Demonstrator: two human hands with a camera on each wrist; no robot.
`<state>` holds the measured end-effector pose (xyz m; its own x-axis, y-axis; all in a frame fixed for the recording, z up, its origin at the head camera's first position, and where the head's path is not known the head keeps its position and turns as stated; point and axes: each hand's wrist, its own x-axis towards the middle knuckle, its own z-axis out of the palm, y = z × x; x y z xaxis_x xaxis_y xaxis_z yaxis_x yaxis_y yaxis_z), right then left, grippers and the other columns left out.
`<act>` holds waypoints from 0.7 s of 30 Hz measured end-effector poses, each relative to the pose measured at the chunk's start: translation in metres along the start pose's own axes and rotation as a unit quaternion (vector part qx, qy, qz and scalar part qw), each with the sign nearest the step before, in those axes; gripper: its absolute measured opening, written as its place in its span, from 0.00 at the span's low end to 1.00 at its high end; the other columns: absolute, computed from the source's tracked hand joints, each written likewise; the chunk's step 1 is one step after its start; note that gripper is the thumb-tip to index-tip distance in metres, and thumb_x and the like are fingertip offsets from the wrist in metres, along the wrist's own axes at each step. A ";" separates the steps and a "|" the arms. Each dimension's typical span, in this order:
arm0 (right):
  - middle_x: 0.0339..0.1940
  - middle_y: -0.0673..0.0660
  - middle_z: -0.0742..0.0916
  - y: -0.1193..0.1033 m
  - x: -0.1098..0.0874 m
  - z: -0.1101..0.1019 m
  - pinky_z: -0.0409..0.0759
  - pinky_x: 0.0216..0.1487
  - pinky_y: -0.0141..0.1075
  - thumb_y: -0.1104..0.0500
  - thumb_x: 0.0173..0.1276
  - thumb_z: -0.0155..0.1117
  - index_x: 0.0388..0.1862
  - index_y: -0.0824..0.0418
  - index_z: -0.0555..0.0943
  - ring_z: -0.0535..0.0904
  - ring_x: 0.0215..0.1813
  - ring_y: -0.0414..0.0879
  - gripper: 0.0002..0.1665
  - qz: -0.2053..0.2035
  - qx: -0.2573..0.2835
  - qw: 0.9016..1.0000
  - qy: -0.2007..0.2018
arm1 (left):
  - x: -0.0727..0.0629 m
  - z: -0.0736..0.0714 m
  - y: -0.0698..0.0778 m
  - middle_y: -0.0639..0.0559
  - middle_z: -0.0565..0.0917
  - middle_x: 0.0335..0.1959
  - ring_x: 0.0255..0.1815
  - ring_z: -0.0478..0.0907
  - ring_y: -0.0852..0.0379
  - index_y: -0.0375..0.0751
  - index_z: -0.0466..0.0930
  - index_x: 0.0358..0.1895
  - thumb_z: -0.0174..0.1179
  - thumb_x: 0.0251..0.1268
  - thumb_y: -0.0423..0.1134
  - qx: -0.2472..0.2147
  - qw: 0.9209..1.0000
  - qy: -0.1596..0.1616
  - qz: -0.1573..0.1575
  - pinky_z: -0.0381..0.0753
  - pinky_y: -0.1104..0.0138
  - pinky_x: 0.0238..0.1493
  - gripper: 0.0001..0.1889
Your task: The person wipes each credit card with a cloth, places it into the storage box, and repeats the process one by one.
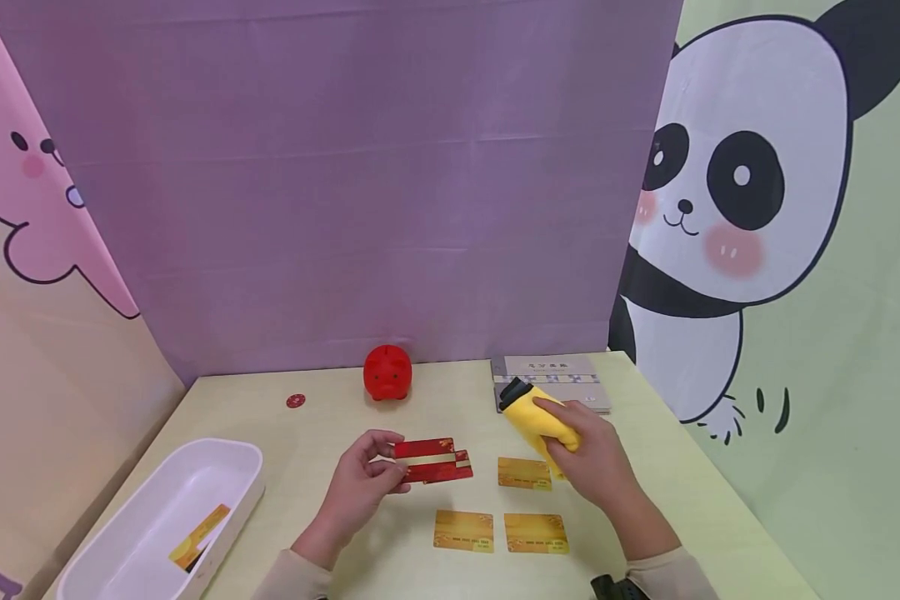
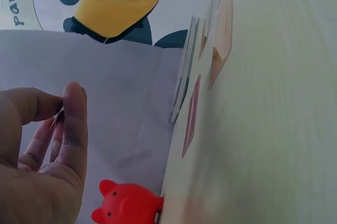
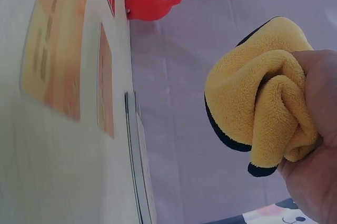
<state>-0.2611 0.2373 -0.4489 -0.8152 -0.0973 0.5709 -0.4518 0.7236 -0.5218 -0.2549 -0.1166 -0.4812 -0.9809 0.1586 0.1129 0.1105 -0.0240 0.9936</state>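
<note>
My left hand (image 1: 363,475) pinches a red card with a pale stripe (image 1: 424,450) by its left end, above the table. Edge-on in the left wrist view, that card is mostly hidden by the fingers. A second red card (image 1: 462,465) lies on the table, partly covered by the held one. My right hand (image 1: 592,450) grips a bunched yellow cloth with black edging (image 1: 536,417), raised off the table in the right wrist view. Beneath and left of it lies a gold card (image 1: 523,473). Two more gold cards (image 1: 463,531) lie side by side nearer me.
A white tray (image 1: 249,458) stands at the left with a thin yellow-gold piece (image 1: 202,533) inside. Along the back are a red piggy bank (image 1: 387,373), a small red disc (image 1: 295,401) and a grey book (image 1: 588,387). A purple cloth backdrop (image 1: 345,183) hangs behind the table.
</note>
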 end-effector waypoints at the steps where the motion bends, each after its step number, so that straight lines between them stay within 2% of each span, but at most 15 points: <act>1: 0.51 0.49 0.87 -0.002 0.000 0.002 0.82 0.40 0.39 0.68 0.65 0.75 0.69 0.46 0.83 0.77 0.40 0.46 0.35 0.000 0.004 1.000 -0.001 | 0.000 0.002 0.000 0.33 0.78 0.55 0.48 0.88 0.42 0.41 0.75 0.64 0.64 0.72 0.27 0.000 1.000 -0.002 0.000 0.91 0.55 0.45 0.20; 9: 0.51 0.47 0.86 -0.014 -0.006 0.012 0.84 0.41 0.37 0.69 0.64 0.76 0.67 0.45 0.84 0.77 0.41 0.45 0.35 0.002 0.021 1.000 -0.013 | -0.005 0.010 -0.002 0.36 0.78 0.51 0.47 0.87 0.43 0.37 0.75 0.65 0.60 0.73 0.23 -0.012 1.000 -0.023 -0.002 0.91 0.55 0.46 0.20; 17: 0.54 0.46 0.86 -0.022 -0.010 0.017 0.86 0.45 0.38 0.67 0.64 0.76 0.67 0.43 0.84 0.78 0.42 0.45 0.34 0.001 0.019 0.999 -0.026 | -0.007 0.012 -0.005 0.38 0.78 0.50 0.44 0.86 0.43 0.36 0.74 0.65 0.61 0.70 0.22 -0.032 0.999 -0.032 -0.005 0.91 0.54 0.45 0.22; 21: 0.53 0.45 0.86 -0.025 -0.012 0.019 0.85 0.41 0.36 0.66 0.63 0.76 0.67 0.42 0.84 0.78 0.41 0.44 0.34 -0.007 0.019 0.999 -0.032 | -0.006 0.013 -0.007 0.38 0.78 0.50 0.44 0.87 0.43 0.36 0.74 0.64 0.62 0.69 0.22 -0.032 0.999 -0.036 -0.005 0.91 0.54 0.45 0.22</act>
<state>-0.2470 0.2076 -0.4542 -0.8293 -0.1520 0.5377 -0.4764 0.6952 -0.5383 -0.2472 -0.1047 -0.4884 -0.9677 0.2294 0.1045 0.0871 -0.0848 0.9926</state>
